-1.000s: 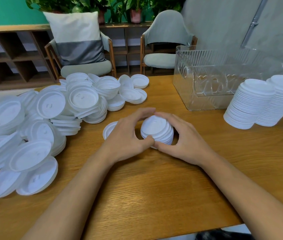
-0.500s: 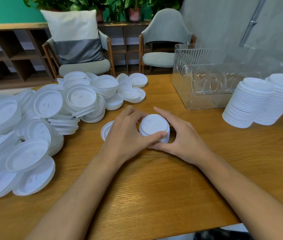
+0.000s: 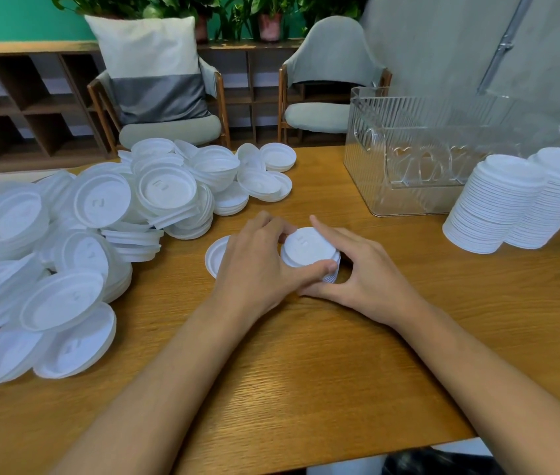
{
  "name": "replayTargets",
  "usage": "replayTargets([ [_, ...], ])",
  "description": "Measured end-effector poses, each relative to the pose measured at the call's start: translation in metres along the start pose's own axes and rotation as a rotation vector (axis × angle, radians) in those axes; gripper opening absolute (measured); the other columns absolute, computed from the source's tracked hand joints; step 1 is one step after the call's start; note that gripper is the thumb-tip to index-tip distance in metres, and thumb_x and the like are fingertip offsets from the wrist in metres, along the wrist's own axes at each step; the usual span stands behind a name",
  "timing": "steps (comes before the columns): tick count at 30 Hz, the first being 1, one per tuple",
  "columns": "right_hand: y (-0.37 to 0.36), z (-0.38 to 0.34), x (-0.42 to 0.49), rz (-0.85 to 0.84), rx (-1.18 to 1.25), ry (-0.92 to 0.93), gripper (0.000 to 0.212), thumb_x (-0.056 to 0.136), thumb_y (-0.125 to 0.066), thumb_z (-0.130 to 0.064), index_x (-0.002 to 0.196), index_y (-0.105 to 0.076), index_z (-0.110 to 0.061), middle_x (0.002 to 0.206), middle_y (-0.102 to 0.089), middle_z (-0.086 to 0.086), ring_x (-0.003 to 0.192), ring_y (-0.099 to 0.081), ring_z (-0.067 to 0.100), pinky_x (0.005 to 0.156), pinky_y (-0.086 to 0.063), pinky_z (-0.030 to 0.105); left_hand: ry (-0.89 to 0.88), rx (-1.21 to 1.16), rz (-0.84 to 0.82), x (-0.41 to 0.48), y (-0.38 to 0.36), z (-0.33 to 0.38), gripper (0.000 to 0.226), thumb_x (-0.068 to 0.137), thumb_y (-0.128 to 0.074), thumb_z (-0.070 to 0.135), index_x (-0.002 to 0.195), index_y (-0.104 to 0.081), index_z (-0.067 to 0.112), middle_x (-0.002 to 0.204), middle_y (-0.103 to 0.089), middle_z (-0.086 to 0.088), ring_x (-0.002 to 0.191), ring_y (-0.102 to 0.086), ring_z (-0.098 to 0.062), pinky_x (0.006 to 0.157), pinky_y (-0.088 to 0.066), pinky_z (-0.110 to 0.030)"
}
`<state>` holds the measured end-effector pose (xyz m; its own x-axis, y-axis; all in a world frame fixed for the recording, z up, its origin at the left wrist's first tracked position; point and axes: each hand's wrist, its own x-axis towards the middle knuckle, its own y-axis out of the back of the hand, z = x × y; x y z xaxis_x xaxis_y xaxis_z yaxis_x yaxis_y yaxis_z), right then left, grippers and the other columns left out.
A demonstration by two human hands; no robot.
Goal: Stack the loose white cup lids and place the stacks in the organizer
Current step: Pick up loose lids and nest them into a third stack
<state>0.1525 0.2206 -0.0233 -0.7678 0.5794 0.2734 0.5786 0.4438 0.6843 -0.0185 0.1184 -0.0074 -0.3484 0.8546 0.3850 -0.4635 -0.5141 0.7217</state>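
Note:
A short stack of white lids (image 3: 309, 250) sits on the wooden table (image 3: 306, 371) at the centre. My left hand (image 3: 258, 269) grips its left side, thumb across the front. My right hand (image 3: 364, 272) grips its right side, index finger along the back. One single lid (image 3: 215, 257) lies flat just left of my left hand, partly hidden by it. A large heap of loose white lids (image 3: 100, 228) covers the table's left half. The clear ribbed organizer (image 3: 409, 156) stands at the back right.
Two tall leaning stacks of lids (image 3: 518, 200) stand on the table in front of the organizer's right part. Two chairs (image 3: 326, 80) and a low shelf are behind the table. The table's near edge runs close to my forearms.
Both hands have closed in tighter round the small stack, my left thumb now wrapping its front. The stack has stayed at the table's centre.

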Motion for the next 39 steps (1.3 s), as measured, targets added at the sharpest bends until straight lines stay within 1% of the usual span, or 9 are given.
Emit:
replayTargets([
  [5,0.0,-0.004,-0.001,0.029,-0.04,-0.021,0.102,0.075,-0.082,-0.062,0.161,-0.038,-0.03,0.149,-0.052,-0.016,0.134,-0.044,-0.006,0.103,-0.028,-0.001,-0.083,0.034,-0.007,-0.01,0.019,-0.013,0.071,0.08,-0.059,0.084,0.128,-0.07,0.033,0.111,-0.06,0.018,0.109,-0.053,-0.005,0.097,-0.048,-0.036],
  [11,-0.001,-0.011,0.0,0.032,-0.095,-0.032,0.099,0.077,-0.083,-0.059,0.161,-0.038,-0.032,0.151,-0.049,-0.018,0.135,-0.04,-0.008,0.101,-0.024,-0.004,-0.019,0.197,-0.003,-0.023,0.05,-0.044,0.073,0.075,-0.069,0.073,0.134,-0.067,0.031,0.134,-0.058,0.01,0.126,-0.054,-0.014,0.1,-0.049,-0.04],
  [15,-0.006,-0.02,0.004,0.025,-0.081,-0.042,0.097,0.078,-0.085,-0.055,0.16,-0.039,-0.032,0.146,-0.045,-0.025,0.132,-0.037,-0.013,0.099,-0.022,-0.006,0.044,0.156,-0.042,-0.026,0.051,-0.045,0.067,0.077,-0.082,0.055,0.136,-0.064,0.03,0.136,-0.06,0.01,0.132,-0.048,-0.013,0.097,-0.045,-0.031],
  [21,-0.013,-0.023,0.008,0.031,-0.067,-0.044,0.096,0.078,-0.083,-0.058,0.16,-0.039,-0.034,0.149,-0.05,-0.02,0.136,-0.043,-0.005,0.111,-0.033,0.018,0.084,-0.016,0.105,-0.021,0.054,-0.046,0.076,0.073,-0.076,0.07,0.138,-0.062,0.033,0.123,-0.064,0.01,0.114,-0.059,-0.009,0.093,-0.048,-0.032],
  [24,-0.016,-0.021,0.007,0.047,-0.053,-0.034,0.096,0.076,-0.079,-0.065,0.159,-0.041,-0.033,0.148,-0.05,-0.022,0.136,-0.044,-0.006,0.11,-0.033,0.014,0.016,-0.119,0.217,-0.02,0.054,-0.041,0.078,0.073,-0.079,0.071,0.137,-0.062,0.031,0.116,-0.063,0.013,0.101,-0.06,0.001,0.089,-0.053,-0.025],
  [27,-0.017,-0.02,0.006,0.061,-0.026,-0.029,0.093,0.076,-0.075,-0.067,0.157,-0.045,-0.033,0.145,-0.05,-0.023,0.136,-0.044,-0.006,0.11,-0.034,0.014,-0.051,-0.261,0.294,-0.02,0.048,-0.03,0.07,0.075,-0.088,0.053,0.136,-0.065,0.026,0.116,-0.061,0.008,0.105,-0.064,-0.002,0.087,-0.052,-0.013],
  [34,-0.016,-0.018,0.006,0.05,-0.003,-0.009,0.089,0.082,-0.082,-0.055,0.159,-0.04,-0.037,0.134,-0.056,-0.021,0.128,-0.053,0.0,0.104,-0.041,0.019,-0.075,-0.581,0.293,-0.017,0.03,-0.014,0.056,0.078,-0.089,0.03,0.121,-0.057,0.015,0.122,-0.063,0.004,0.119,-0.067,-0.023,0.102,-0.056,-0.035],
  [37,-0.015,-0.018,0.007,0.059,0.018,-0.014,0.096,0.079,-0.084,-0.055,0.16,-0.036,-0.038,0.139,-0.056,-0.021,0.13,-0.05,-0.007,0.103,-0.038,0.01,-0.015,-0.672,0.215,-0.018,0.025,-0.013,0.058,0.075,-0.088,0.033,0.115,-0.049,0.02,0.118,-0.065,0.012,0.117,-0.07,-0.016,0.105,-0.055,-0.04],
  [39,-0.015,-0.017,0.007,0.06,0.044,-0.025,0.099,0.077,-0.084,-0.06,0.16,-0.033,-0.04,0.139,-0.056,-0.022,0.13,-0.05,-0.007,0.106,-0.04,0.016,0.009,-0.668,0.154,-0.019,0.023,-0.013,0.058,0.074,-0.086,0.037,0.112,-0.046,0.022,0.12,-0.066,0.008,0.114,-0.072,-0.013,0.104,-0.056,-0.041],
])
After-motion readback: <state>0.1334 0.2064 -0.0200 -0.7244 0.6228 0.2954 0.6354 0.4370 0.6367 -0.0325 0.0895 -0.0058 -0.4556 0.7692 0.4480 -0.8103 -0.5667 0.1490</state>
